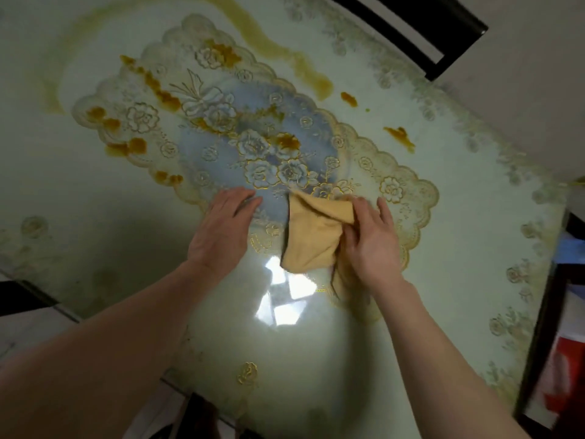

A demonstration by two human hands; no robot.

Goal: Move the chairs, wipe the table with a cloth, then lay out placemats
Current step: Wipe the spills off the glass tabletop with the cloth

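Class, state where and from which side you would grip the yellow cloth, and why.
Take the yellow cloth by its bunched right edge, from the near right, where the right hand holds it: folds rise there; the rest lies flat.

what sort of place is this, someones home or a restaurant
Most likely a home dining area. A glossy floral-printed table with a lace-style placemat is smeared with orange-brown food stains, a dark chair back stands at its far edge, and the right hand holds a yellow cloth.
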